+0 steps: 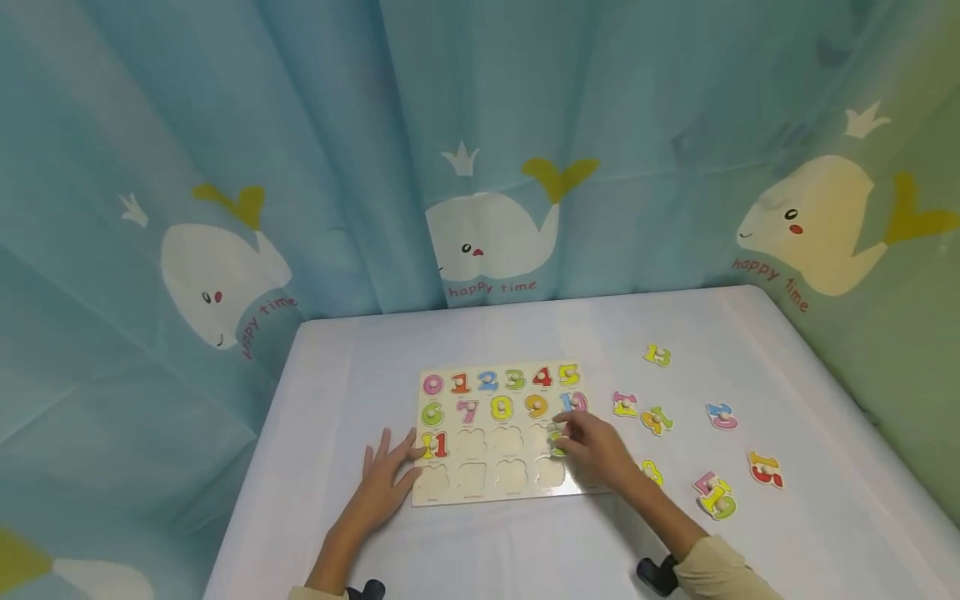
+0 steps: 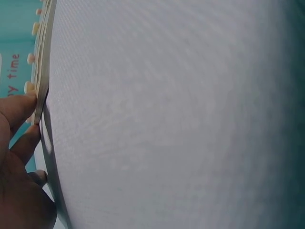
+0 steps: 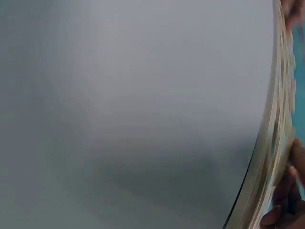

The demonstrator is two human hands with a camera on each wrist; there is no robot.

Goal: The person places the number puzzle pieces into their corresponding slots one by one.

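A wooden number puzzle board (image 1: 480,498) lies flat, its top two rows filled with knobbed number pieces. In its third row, the yellow-and-red 11 piece (image 1: 434,446) is seated at the left. My left hand (image 1: 381,483) rests at the board's left edge, fingers spread and touching it; in the left wrist view, fingertips (image 2: 29,101) meet the board edge. My right hand (image 1: 597,450) pinches a green-and-yellow number puzzle piece (image 1: 556,440) over the right part of the third row. The hand covers much of that piece, so its number cannot be read.
Loose number pieces lie right of the board: a 13 piece (image 1: 657,355), a pink-and-red piece (image 1: 625,404), an orange-and-green piece (image 1: 657,420), a blue-and-pink piece (image 1: 722,416), a 15 piece (image 1: 766,470) and two overlapping pieces (image 1: 717,498). A whale-print curtain (image 1: 337,250) hangs behind the white table (image 1: 360,358).
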